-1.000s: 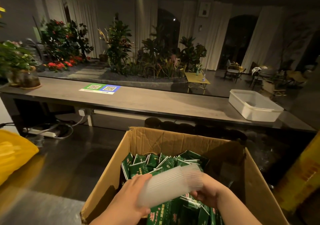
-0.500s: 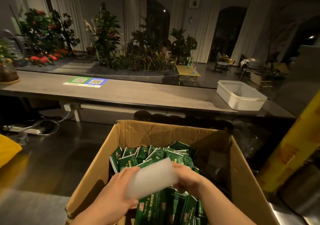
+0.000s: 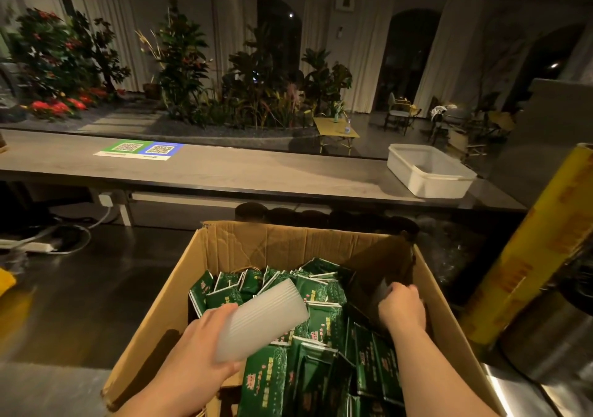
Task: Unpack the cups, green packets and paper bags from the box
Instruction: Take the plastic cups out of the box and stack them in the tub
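An open cardboard box (image 3: 244,249) stands in front of me, packed with several green packets (image 3: 324,291). My left hand (image 3: 205,349) grips a stack of translucent white ribbed cups (image 3: 263,317), held on its side above the packets. My right hand (image 3: 402,309) reaches down into the dark right side of the box, its fingers curled over something dark that I cannot make out. A thin brown handle (image 3: 247,269) pokes out between the packets at the back.
A long grey counter (image 3: 224,172) runs behind the box, with a white plastic tub (image 3: 430,169) at its right end and a QR code sheet (image 3: 139,151) at left. A tall yellow roll (image 3: 529,249) leans at right beside a metal container (image 3: 545,336). Cables lie at left.
My right hand has let go of the cup stack and moved right, down into the box's dark corner. My left hand alone now holds the cups.
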